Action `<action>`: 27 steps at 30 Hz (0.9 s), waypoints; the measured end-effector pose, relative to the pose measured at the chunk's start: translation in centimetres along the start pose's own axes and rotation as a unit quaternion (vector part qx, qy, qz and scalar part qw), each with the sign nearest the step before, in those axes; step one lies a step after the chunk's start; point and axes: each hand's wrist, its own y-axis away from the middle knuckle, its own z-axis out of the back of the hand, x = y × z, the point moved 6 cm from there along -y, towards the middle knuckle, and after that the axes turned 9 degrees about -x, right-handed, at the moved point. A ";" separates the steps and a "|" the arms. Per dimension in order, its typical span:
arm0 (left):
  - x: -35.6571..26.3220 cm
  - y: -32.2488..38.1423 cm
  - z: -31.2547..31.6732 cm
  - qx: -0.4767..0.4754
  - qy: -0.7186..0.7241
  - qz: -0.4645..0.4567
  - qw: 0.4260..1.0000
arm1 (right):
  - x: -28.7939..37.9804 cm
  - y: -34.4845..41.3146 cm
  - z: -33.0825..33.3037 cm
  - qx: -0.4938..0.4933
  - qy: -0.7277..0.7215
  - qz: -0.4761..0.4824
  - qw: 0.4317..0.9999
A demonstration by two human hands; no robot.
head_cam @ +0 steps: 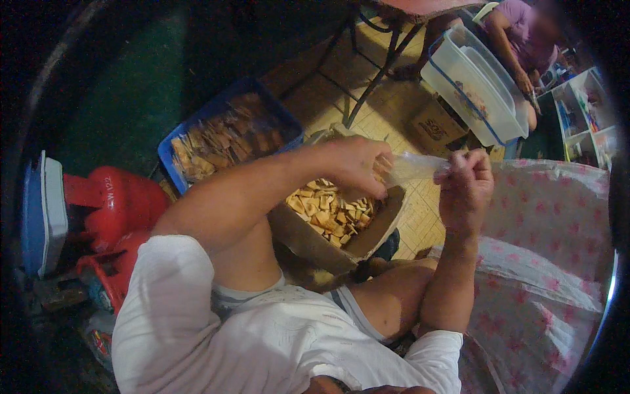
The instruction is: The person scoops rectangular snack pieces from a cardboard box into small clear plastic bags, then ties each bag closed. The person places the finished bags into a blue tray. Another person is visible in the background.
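Observation:
My left hand [362,165] curls around the lower part of a clear plastic bag [416,165], and small brownish pieces show between its fingers. With its fingertips, my right hand [467,180] pinches the bag's other end, so the plastic stretches between both hands. Below and beside my left hand, an open cardboard box [320,244] stands between my legs. Flat yellow-brown snack-like pieces [330,212] lie loose in it. Further left, behind my left forearm, a blue plastic crate [170,162] holds many filled clear packets [221,135].
Red gas cylinders [110,207] stand at the left. A flower-patterned covered surface [541,207] is on the right. At the upper right are a translucent plastic bin [472,88], a cardboard carton [435,123], a shelf [585,113] and a seated person [517,44]. A metal-legged table [418,7] stands ahead.

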 end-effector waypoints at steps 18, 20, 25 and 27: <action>-0.7 1.1 -0.6 0.115 -0.189 -0.049 0.974 | -7.7 0.5 -0.5 0.133 0.343 -0.134 0.920; -0.2 1.1 -0.5 0.118 -0.193 -0.027 0.974 | -6.4 -0.3 -0.2 0.119 0.331 -0.075 0.933; 0.4 0.4 -0.2 0.117 -0.193 -0.022 0.974 | -2.9 -1.8 1.4 -0.024 0.151 0.018 0.988; 0.5 0.4 0.1 0.118 -0.197 -0.019 0.973 | -2.7 -1.6 1.2 -0.035 0.202 0.048 0.978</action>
